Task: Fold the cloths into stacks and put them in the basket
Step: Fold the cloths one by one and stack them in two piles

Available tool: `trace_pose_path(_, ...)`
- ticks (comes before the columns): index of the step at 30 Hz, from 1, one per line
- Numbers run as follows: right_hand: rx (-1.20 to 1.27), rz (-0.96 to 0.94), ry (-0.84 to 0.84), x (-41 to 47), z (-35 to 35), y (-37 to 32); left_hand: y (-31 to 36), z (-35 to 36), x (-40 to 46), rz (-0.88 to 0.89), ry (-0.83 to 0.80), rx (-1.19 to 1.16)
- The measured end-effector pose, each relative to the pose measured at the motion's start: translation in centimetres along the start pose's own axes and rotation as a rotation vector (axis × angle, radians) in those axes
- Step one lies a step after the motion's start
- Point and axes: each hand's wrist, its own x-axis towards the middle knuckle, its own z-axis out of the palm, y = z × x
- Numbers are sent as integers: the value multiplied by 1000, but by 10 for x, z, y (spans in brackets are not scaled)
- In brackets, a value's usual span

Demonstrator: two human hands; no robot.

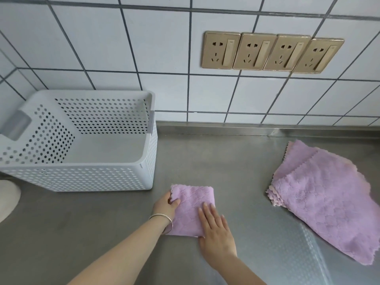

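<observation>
Centrally, folded cloth point(192, 208) lay on steel counter point(236, 161), right hand point(216, 227) pressed flat on it with fingers straight, left hand point(166, 206) pinched its left edge, basket point(82, 177) stood just beyond, pile point(320, 198) of cloths at right.

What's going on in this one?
A person is folding purple cloths on a steel counter. The left hand grips the edge of a folded cloth while the right hand presses it flat. A pile of unfolded cloths lies to the right. The white basket at left holds nothing yet.
</observation>
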Motion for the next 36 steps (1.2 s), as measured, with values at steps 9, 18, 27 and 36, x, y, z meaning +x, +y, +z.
trace_pose_path(9,-16,12,-55,-2,13,-4,-10,11,8,74,145,-7)
trace_pose_path(18,37,-18,53,-13,19,-6,-57,29,-32,713,129,843)
trace_pose_path(27,14,10,-38,35,18,0,-44,26,12,617,121,954)
trace_pose_path(36,54,-12,-236,160,-10,5,25,5,106,496,189,981)
